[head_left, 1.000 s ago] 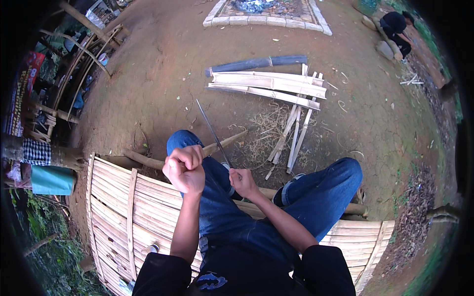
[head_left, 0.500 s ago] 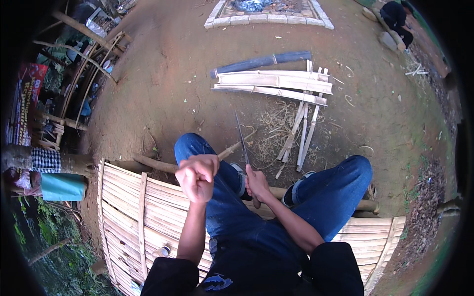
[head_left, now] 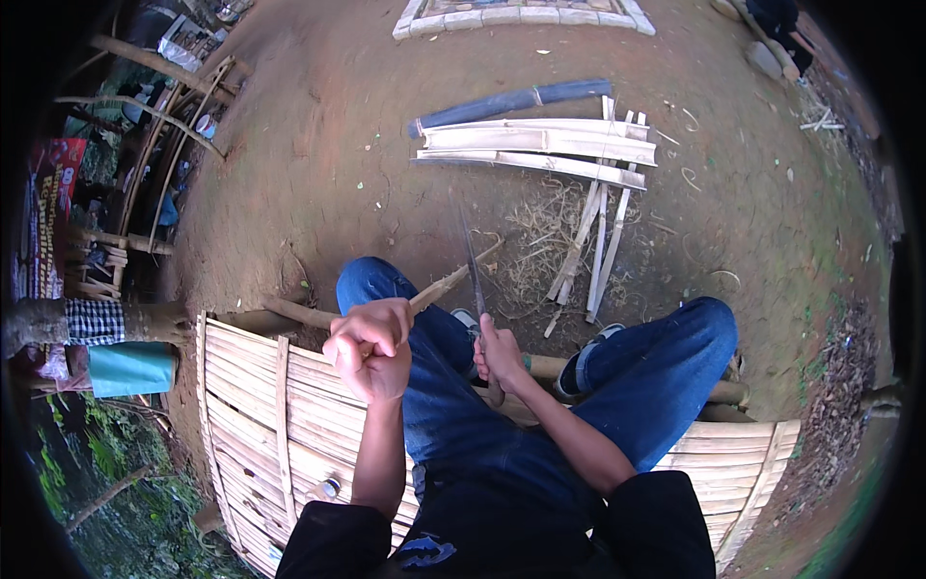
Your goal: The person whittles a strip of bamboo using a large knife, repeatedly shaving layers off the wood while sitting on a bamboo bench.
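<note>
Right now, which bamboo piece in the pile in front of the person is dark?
The long bluish-grey piece, at the pile's far edge from the right hand; the split pieces nearer that hand are pale cream.

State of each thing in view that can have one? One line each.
Left hand: curled into a fist; contents, if any, hidden
Right hand: closed on a handle
Knife: gripped, blade pointing away from the body
Pale bamboo pieces: split, on the ground
Shavings: loose, scattered
</note>
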A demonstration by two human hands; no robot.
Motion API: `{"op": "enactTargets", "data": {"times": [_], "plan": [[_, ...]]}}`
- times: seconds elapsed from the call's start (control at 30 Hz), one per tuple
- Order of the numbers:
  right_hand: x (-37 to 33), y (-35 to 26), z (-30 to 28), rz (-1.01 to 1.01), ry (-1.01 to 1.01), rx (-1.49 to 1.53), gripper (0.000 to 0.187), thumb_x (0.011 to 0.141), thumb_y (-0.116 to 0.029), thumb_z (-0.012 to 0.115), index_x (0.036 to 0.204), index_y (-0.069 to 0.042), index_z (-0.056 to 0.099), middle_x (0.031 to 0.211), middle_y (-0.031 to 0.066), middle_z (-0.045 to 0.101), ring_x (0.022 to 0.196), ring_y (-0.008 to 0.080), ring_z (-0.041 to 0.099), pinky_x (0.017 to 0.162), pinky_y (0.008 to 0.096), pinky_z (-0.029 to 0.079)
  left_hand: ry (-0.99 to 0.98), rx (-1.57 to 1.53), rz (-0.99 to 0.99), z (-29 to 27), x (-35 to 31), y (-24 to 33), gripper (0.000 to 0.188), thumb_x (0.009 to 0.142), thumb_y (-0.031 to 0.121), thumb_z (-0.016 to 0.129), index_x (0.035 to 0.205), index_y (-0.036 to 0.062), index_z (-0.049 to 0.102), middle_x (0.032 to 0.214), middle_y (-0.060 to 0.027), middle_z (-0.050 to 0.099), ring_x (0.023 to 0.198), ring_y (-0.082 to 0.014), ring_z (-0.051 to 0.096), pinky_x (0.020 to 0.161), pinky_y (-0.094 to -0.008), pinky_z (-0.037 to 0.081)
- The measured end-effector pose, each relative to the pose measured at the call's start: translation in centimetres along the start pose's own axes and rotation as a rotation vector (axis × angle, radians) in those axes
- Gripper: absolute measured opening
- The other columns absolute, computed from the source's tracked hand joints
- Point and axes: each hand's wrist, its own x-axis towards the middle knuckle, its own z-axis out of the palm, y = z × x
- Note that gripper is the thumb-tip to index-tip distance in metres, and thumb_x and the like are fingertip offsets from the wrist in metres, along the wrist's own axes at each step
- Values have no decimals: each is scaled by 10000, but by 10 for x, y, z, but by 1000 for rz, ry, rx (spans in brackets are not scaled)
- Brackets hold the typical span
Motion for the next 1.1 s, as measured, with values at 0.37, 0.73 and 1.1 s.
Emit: {"op": "enactTargets", "data": {"times": [0.37,0.73,1.1], "plan": [[-18,-17,9,-640,-279,-206,568,946,-451,411,597,-9,480,481,22,443,453,100,460,443,268,336,12,-14,66,18,-2,-5,506,967,329,345,562,30,396,414,-19,304,331,-135,273,345,-275,219],[-22,-25,18,-791,-116,-420,504,931,-367,449,602,9,503,488,102,476,458,194,497,477,332,374,42,-2,29,11,-3,-3,516,970,367,333,578,40,404,424,-27,304,352,-145,277,383,-299,237],[-22,-32,4,-562,-105,-445,542,921,-408,472,635,49,529,521,175,526,496,250,555,518,369,410,-56,-10,8,9,-10,5,518,963,338,340,547,35,397,400,-22,321,320,-144,299,339,-286,246]]}}
